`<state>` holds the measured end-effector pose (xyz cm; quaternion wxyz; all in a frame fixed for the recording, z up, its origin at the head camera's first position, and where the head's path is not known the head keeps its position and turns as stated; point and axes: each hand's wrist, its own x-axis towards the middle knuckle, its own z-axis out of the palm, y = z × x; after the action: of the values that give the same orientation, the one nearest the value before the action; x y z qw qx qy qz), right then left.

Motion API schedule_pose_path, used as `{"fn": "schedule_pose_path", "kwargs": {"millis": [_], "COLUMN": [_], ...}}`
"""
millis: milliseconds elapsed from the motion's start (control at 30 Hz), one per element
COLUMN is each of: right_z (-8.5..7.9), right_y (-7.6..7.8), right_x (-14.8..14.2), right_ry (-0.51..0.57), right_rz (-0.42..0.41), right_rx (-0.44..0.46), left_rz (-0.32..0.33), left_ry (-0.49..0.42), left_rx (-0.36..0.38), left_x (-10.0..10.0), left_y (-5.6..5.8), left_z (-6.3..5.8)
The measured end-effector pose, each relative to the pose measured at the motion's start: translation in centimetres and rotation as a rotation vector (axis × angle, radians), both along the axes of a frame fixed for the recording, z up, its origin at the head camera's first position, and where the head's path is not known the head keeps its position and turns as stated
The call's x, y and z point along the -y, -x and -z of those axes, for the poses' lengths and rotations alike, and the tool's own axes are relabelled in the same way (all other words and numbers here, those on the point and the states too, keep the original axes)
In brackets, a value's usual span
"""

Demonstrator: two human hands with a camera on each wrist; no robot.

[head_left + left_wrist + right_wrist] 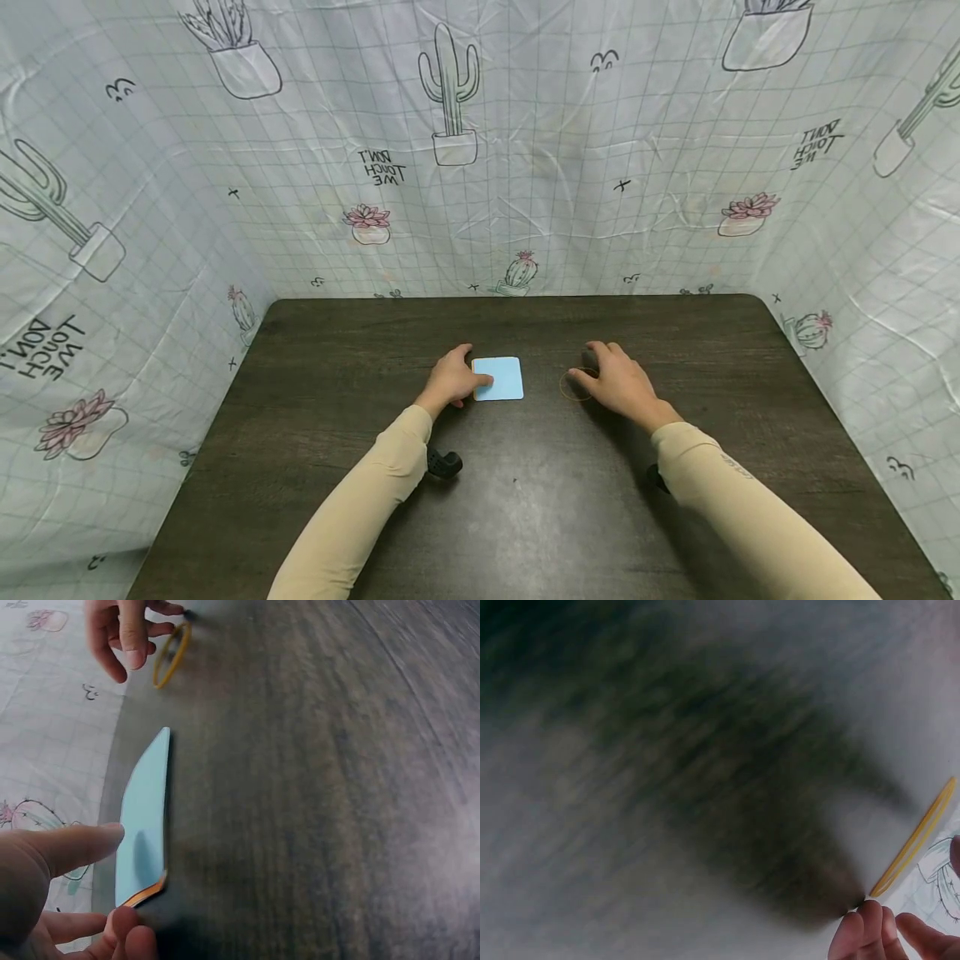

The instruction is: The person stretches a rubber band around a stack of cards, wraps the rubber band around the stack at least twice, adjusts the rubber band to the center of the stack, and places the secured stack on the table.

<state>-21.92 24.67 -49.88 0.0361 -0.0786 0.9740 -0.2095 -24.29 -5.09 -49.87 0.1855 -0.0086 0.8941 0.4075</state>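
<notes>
A light blue square card (504, 374) with rounded corners lies on the dark wooden table (540, 517). An orange strip shows along its left edge, perhaps from a layer beneath. My left hand (452, 377) is at that edge, its thumb over the card and casting a shadow on it. The other left fingers (124, 924) sit low beside the orange corner. Farther right, a thin yellow-orange ring like a rubber band (564, 390) lies next to my right hand (621, 383). The right thumb reaches over the ring, and the right fingertips (870, 919) are close to the tabletop.
White cloth (540, 200) printed with cacti and a grid hangs behind and at both sides of the table. Black straps show at both wrists, with a black curved piece (444, 463) under the left one. Beige sleeves cover both forearms.
</notes>
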Motion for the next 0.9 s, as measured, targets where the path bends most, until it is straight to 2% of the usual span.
{"fn": "schedule_pose_path", "kwargs": {"millis": [233,367,600,900], "right_z": [0.2,0.3,0.8,1.1], "right_y": [-0.2,-0.3,-0.3,-0.4], "right_x": [0.3,0.3,0.4,0.4], "right_ry": [-0.035,-0.058,-0.065,-0.036], "right_rz": [-0.019,-0.029,-0.022,-0.044], "right_rx": [-0.002,0.006,-0.014,-0.091], "left_rz": [0.010,0.016,0.039,0.104], "left_ry": [0.108,0.134,0.172,0.254], "left_rx": [-0.089,-0.117,-0.118,-0.120], "left_x": [-0.5,-0.5,-0.6,-0.6], "left_y": [-0.1,-0.2,0.0,0.5], "left_z": [0.2,0.3,0.6,0.1]}}
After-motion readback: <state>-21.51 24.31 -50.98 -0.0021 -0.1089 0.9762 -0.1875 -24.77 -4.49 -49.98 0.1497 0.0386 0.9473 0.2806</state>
